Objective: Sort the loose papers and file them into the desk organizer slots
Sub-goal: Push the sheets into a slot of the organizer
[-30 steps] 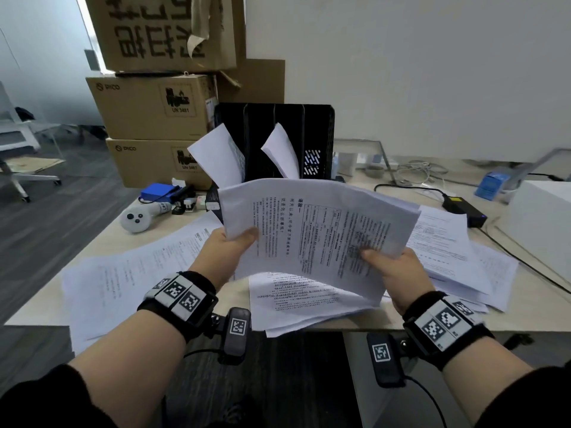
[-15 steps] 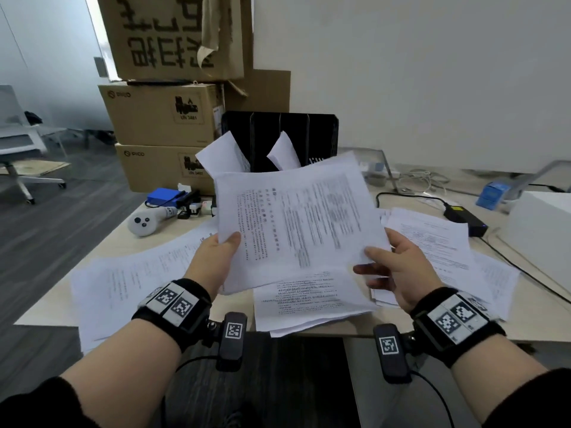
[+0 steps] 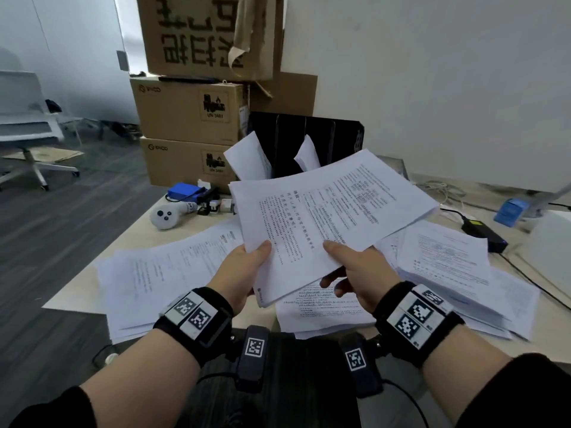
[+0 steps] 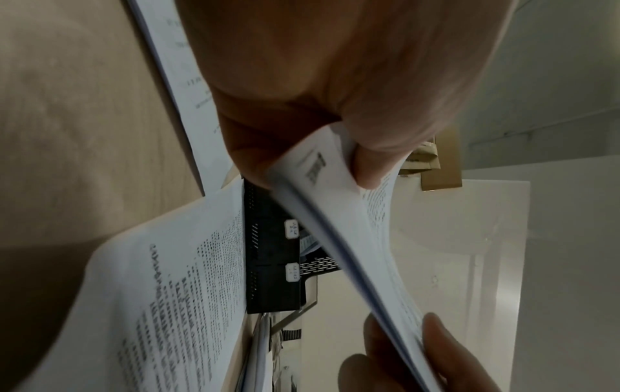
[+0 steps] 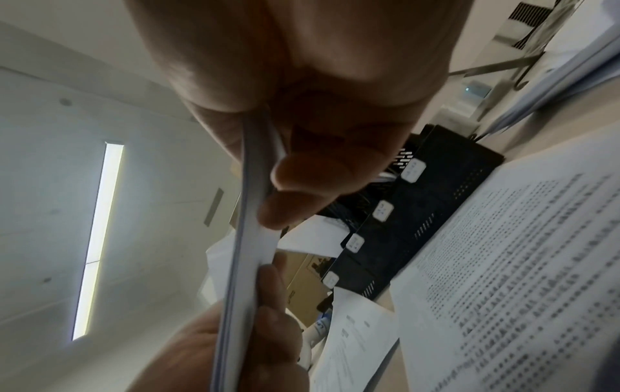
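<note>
A sheaf of printed papers [image 3: 324, 217] is held in the air above the desk [image 3: 185, 233], tilted, its far end reaching toward the black desk organizer [image 3: 309, 140]. The left hand [image 3: 244, 273] pinches the sheaf at its near left corner, thumb on top and fingers underneath; the left wrist view shows the thumb and a finger clamped on the paper edge [image 4: 322, 212]. The right hand [image 3: 358, 273] grips the near edge just beside it, thumb on the printed face, the other fingers curled below; in the right wrist view its fingertips [image 5: 292, 191] press the stack's edge [image 5: 248, 238].

The organizer stands upright at the back of the desk against the wall, with white sheets [image 3: 250, 159] leaning out of two of its slots. More loose papers lie spread on the desk: one pile [image 3: 167, 273] to the left, one [image 3: 327, 307] directly under the hands, one [image 3: 445, 261] to the right. A white controller [image 3: 167, 215] and a blue box [image 3: 185, 193] sit near the left of the organizer, beside stacked cardboard cartons [image 3: 191, 118]. A black power adapter [image 3: 485, 234] lies at the right.
</note>
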The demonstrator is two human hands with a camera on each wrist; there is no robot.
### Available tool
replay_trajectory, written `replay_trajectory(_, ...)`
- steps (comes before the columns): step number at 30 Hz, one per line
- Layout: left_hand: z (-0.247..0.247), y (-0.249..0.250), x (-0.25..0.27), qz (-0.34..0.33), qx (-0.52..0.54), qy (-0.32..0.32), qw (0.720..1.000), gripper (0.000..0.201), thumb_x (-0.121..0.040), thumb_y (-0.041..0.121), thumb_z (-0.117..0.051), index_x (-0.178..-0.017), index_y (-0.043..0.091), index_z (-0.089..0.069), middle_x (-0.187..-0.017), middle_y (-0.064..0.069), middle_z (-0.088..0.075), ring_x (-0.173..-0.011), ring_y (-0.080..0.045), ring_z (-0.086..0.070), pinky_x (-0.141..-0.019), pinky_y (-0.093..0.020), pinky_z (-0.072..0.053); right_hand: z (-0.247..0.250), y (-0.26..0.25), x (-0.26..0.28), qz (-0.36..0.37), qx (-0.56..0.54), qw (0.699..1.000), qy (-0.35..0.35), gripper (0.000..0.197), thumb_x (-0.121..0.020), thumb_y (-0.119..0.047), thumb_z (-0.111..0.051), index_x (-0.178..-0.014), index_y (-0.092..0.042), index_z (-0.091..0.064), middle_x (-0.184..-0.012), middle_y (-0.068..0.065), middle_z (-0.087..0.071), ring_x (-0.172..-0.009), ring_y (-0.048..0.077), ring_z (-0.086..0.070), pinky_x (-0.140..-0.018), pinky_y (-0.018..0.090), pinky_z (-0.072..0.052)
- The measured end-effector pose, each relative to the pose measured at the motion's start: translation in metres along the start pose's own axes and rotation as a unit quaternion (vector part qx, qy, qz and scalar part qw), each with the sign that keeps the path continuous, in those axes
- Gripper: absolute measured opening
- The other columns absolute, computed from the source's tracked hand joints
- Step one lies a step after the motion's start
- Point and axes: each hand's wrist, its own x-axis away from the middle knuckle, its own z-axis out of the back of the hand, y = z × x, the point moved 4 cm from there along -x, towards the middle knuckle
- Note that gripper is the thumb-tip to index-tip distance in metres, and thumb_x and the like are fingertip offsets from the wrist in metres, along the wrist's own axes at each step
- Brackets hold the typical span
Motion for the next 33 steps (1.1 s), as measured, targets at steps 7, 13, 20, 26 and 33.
replay_trajectory(7, 0.028, 0.022, -0.012, -0.041, -0.065, 0.001, 0.997, 0.02, -0.105, 0.037, -0.052, -0.113, 0.025, -0.067, -0.099, 0.005, -0.076, -0.078, -0.015, -0.071, -0.06, -0.029, -0.052, -0.031, -0.028, -0.009, 0.063, 0.017, 0.997, 0.05, 0.005, -0.097, -0.01, -0.055, -0.101, -0.013, -0.057, -0.07, 0.008, -0.065, -0.052, 0.023, -0.055, -0.046, 0.03, -0.038)
replay_trajectory(13, 0.056, 0.068, -0.047, -0.081, -0.132, 0.047, 0.987, 0.018, -0.105, 0.033, -0.049, -0.109, 0.026, -0.065, -0.11, 0.003, -0.073, -0.086, -0.017, -0.07, -0.062, -0.031, -0.049, -0.044, -0.092, -0.035, 0.157, 0.095, 0.98, 0.083, 0.021, -0.097, -0.011, -0.047, -0.093, -0.03, -0.056, -0.094, -0.008, -0.063, -0.073, 0.017, -0.058, -0.055, 0.028, -0.048)
replay_trajectory(20, 0.063, 0.116, -0.097, -0.139, -0.165, 0.083, 0.973, 0.029, -0.1, 0.019, -0.044, -0.118, 0.021, -0.067, -0.108, 0.007, -0.064, -0.1, -0.014, -0.059, -0.087, -0.039, -0.05, -0.07, -0.137, -0.097, 0.2, 0.264, 0.94, 0.079, 0.054, -0.09, -0.012, -0.038, -0.139, -0.031, -0.052, -0.119, -0.009, -0.064, -0.105, 0.023, -0.064, -0.092, 0.047, -0.058)
replay_trajectory(26, 0.049, 0.127, -0.131, -0.118, -0.176, 0.041, 0.976, 0.038, -0.103, 0.026, -0.048, -0.139, 0.02, -0.06, -0.138, 0.005, -0.055, -0.124, -0.014, -0.053, -0.098, -0.032, -0.041, -0.086, -0.154, -0.141, 0.199, 0.402, 0.891, 0.077, 0.062, -0.088, -0.015, -0.037, -0.148, -0.029, -0.039, -0.118, 0.005, -0.065, -0.093, 0.03, -0.065, -0.083, 0.042, -0.058)
replay_trajectory(33, 0.037, 0.132, -0.153, -0.148, -0.226, 0.019, 0.963, 0.046, -0.108, 0.026, -0.043, -0.152, 0.014, -0.045, -0.156, -0.001, -0.044, -0.145, -0.014, -0.036, -0.109, -0.025, -0.025, -0.112, -0.159, -0.181, 0.2, 0.492, 0.846, 0.05, 0.061, -0.096, -0.016, -0.038, -0.156, -0.019, -0.028, -0.128, 0.02, -0.061, -0.11, 0.04, -0.061, -0.096, 0.044, -0.051)
